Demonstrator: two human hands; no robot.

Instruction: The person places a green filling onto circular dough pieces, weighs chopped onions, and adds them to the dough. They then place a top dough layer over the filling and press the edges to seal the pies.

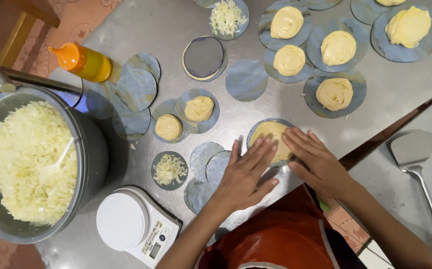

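A soft, pale-yellow dough disc (pixel 270 135) lies on a round blue sheet, just below the middle of the steel table (pixel 176 20). It is being pressed flat: the left hand (pixel 243 174) and right hand (pixel 315 159) lie on it, fingers spread, gripping nothing. Even downward pressure seems needed next. At nine o'clock sits a grey pot (pixel 94 149) of shredded cabbage; at seven o'clock, a white scale (pixel 131 224).

Orange squeeze bottle (pixel 82 62), white kitchen scale (pixel 137 225), spatula (pixel 415 154)
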